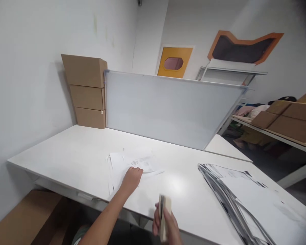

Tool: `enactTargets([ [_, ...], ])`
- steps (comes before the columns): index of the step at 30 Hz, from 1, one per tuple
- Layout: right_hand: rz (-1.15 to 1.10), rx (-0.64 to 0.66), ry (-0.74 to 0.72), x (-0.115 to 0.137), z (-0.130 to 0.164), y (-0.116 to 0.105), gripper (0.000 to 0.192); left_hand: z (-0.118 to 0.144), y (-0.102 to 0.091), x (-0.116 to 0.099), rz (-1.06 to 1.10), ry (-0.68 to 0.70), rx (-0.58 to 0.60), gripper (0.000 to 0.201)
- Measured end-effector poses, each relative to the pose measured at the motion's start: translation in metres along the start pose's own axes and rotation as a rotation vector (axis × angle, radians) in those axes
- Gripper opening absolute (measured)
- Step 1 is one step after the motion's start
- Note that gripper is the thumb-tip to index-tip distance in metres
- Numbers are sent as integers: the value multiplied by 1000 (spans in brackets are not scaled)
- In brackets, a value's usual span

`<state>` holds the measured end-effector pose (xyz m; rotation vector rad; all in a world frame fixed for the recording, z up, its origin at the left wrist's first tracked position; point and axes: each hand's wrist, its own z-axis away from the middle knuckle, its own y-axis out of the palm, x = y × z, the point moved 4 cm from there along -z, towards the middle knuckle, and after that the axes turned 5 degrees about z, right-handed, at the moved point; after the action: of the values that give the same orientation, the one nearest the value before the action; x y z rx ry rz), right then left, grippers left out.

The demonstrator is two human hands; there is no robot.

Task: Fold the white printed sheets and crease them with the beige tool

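While left hand presses papers flat | right hand grips stapler nearby

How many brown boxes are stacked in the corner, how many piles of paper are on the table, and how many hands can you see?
Stacked cardboard boxes: 3
Paper piles on the table: 2, small pile and big spread pile
Hands: 2, left hand and right hand
Total: 7

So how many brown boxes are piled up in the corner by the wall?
3, stacked one on another behind the whiteboard's left end: top box, middle box, bottom box resting on the table. More flattened cardboard lies on the far right shelf.
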<state>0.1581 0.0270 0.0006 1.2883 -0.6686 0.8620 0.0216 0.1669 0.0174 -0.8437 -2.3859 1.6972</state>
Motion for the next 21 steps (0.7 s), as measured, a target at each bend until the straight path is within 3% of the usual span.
enactTargets([
  [5,-161,189,147,26,-55,36,41,1,-9,-5,-69,122,-142,50],
  [9,-115,123,250,18,-82,37,41,1,-16,-10,-102,159,-255,41],
  [14,-160,194,310,10,-90,30,39,1,-17,-18,-82,292,-235,22],
  [21,-368,277,296,-2,-93,26,35,1,-16,-22,-89,456,-264,17],
])
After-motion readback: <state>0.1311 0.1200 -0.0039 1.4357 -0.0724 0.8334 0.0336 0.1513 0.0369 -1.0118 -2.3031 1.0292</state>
